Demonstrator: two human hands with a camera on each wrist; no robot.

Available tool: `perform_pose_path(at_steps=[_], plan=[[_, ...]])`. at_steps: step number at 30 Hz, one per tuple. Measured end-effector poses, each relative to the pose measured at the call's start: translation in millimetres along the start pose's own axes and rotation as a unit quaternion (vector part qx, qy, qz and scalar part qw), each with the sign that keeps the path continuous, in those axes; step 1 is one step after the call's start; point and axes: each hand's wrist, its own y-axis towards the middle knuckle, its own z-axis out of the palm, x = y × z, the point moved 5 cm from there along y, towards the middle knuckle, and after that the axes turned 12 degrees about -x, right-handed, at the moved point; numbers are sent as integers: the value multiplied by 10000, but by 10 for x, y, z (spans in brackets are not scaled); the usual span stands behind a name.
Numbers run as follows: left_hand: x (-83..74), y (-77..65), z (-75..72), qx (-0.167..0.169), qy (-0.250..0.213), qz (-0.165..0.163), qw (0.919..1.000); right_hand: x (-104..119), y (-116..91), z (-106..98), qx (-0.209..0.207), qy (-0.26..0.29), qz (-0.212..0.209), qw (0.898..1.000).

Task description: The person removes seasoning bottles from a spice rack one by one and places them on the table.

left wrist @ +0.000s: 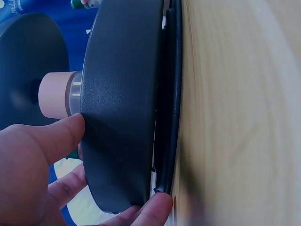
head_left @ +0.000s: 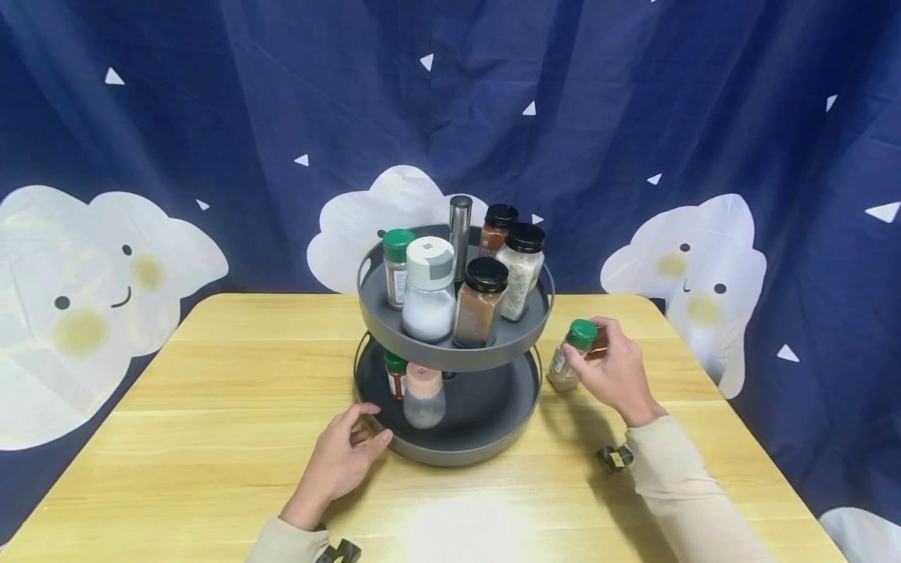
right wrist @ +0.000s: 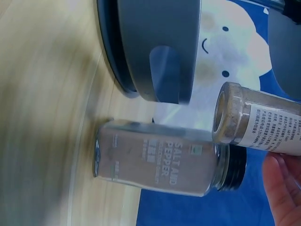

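Note:
My right hand [head_left: 615, 375] pinches a green-capped spice jar [head_left: 566, 362] to the right of a dark grey two-tier turntable [head_left: 457, 457]. In the right wrist view the spice jar [right wrist: 263, 120] is raised off the table and holds brownish powder behind a white printed label. Its base overlaps the shoulder of a salt and pepper jar [right wrist: 160, 157] with a black lid, upright on the table. My left hand [head_left: 341, 457] grips the lower tray's rim at the front left. The left wrist view shows the thumb [left wrist: 70, 129] at the top edge and fingertips [left wrist: 157, 207] low by the base.
A pink-capped shaker [head_left: 425, 399] and a small green-capped jar [head_left: 396, 375] stand in the lower tray. The upper tray [head_left: 457, 358] carries a white-capped shaker [head_left: 429, 293], another green-capped jar [head_left: 397, 270] and black-lidded jars around a metal post [head_left: 460, 234]. A blue curtain [head_left: 450, 102] hangs behind.

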Motion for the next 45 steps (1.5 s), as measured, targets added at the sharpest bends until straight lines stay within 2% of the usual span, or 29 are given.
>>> perform_pose_path(at_steps=[24, 45], plan=[[16, -13, 6, -26, -11, 35, 10000, -190, -74, -208, -210, -628, 372, 9971], [23, 0, 11, -22, -76, 129, 9999, -422, -166, -249, -127, -1128, 749, 9907]])
